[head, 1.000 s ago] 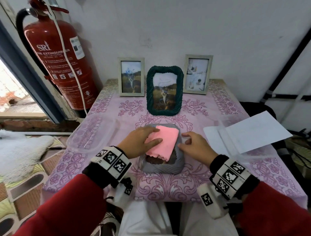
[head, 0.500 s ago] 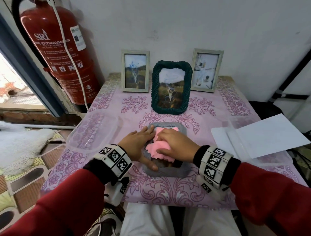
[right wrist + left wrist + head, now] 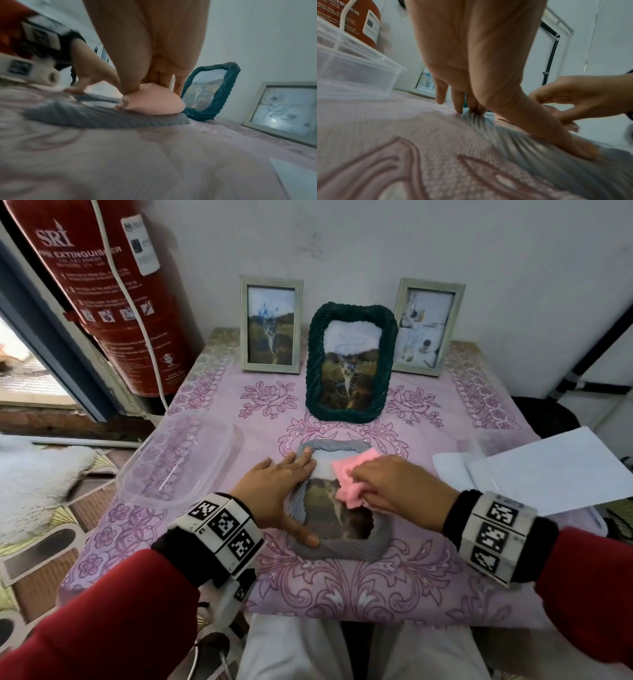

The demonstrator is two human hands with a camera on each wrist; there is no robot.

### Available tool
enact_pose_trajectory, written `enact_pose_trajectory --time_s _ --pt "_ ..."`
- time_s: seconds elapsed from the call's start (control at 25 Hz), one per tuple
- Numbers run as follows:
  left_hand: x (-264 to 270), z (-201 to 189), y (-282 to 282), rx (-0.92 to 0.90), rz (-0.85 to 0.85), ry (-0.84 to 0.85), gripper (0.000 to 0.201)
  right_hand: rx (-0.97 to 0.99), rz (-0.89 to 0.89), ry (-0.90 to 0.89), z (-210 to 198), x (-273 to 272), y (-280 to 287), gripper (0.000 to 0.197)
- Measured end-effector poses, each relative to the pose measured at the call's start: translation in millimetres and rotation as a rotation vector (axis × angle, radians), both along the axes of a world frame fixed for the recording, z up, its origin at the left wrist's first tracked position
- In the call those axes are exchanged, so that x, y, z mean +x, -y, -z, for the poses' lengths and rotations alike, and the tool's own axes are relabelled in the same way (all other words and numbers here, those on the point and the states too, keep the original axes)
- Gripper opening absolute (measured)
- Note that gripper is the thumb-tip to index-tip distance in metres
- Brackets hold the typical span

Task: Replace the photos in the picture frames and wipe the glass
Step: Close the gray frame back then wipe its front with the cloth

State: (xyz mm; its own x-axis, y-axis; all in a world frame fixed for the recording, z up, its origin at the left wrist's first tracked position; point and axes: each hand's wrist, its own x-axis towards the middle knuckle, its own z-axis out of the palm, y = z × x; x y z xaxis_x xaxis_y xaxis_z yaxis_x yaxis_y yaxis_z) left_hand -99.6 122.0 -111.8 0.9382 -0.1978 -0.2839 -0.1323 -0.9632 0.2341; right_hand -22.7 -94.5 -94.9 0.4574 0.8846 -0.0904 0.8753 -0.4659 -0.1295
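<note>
A grey ribbed frame [image 3: 342,547] lies flat on the pink tablecloth with a cat photo under its glass. My left hand [image 3: 274,494] rests flat on the frame's left side, fingers straight, thumb on the near left corner [image 3: 556,136]. My right hand [image 3: 394,487] grips a bunched pink cloth [image 3: 352,477] and presses it on the glass near the frame's right edge [image 3: 154,104]. Behind stand a dark green rope frame [image 3: 352,364] and two pale wooden frames [image 3: 270,325] [image 3: 426,326], each holding a photo.
A clear plastic container [image 3: 178,463] sits left of the grey frame. White paper sheets [image 3: 548,470] lie on another clear container at the right. A red fire extinguisher [image 3: 113,296] stands against the wall at the back left. My knees are under the table's near edge.
My right hand took hold of the pink cloth and dragged it to the right across the glass, uncovering the cat photo. My left hand moved off the cloth onto the frame's left side.
</note>
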Motion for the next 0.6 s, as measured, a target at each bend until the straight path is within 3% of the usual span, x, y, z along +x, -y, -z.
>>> enact_pose_trajectory --time_s 0.16,0.36,0.44,0.6 --pt "0 1 1 -0.006 0.005 0.020 0.127 0.161 0.071 -0.189 0 16 -24 0.015" --pt "0 1 2 0.035 0.017 0.033 0.125 0.247 -0.128 -0.368 10 -19 -23 0.017" --pt "0 2 1 0.050 0.015 0.030 0.126 0.238 -0.140 -0.356 13 -28 -7 0.016" --pt "0 3 -1 0.016 0.018 0.023 0.127 0.158 -0.083 -0.111 15 -19 9 0.013"
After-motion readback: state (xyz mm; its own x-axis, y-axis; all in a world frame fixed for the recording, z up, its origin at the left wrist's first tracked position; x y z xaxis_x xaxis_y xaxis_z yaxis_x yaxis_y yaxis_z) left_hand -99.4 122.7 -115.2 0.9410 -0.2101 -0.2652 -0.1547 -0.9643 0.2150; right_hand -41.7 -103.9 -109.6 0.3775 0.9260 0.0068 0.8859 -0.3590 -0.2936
